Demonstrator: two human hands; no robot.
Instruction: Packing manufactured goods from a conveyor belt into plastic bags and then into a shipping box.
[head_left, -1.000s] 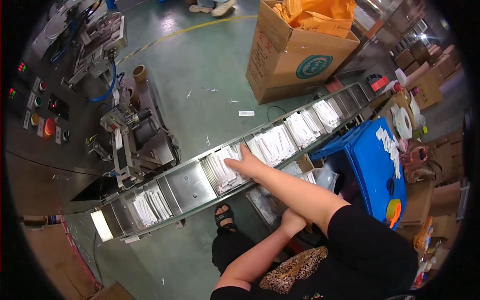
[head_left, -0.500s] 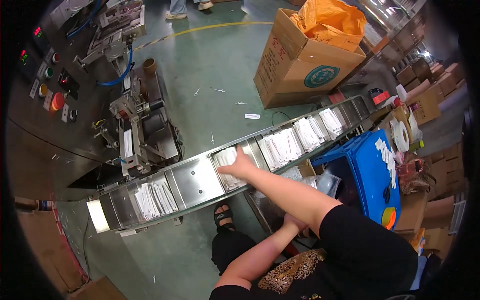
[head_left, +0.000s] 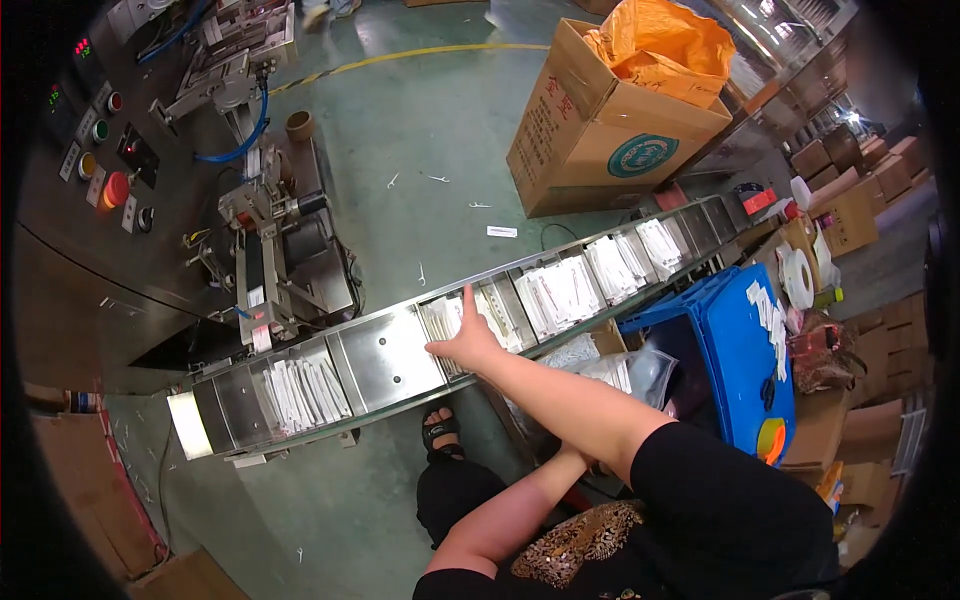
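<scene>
My right hand [head_left: 466, 340] reaches out flat over a metal conveyor of pockets [head_left: 385, 358], palm down and fingers spread. It rests on thin white packets [head_left: 450, 318] lying in one pocket. The pocket just to its left has nothing in it. More white packets [head_left: 300, 388] fill a pocket farther left, and others [head_left: 565, 290] fill the pockets to the right. My left forearm [head_left: 510, 510] crosses under the right arm, and its hand is hidden behind it.
A packing machine [head_left: 265, 250] with a button panel [head_left: 105, 150] stands behind the conveyor's left end. A blue crate [head_left: 735, 360] and a clear bag of packets [head_left: 620, 368] sit at my right. A large cardboard box [head_left: 610, 130] with an orange bag stands beyond.
My right hand stays on the same pocket of packets, shifting only slightly. The view has tilted a little, showing more of the machine at the left.
</scene>
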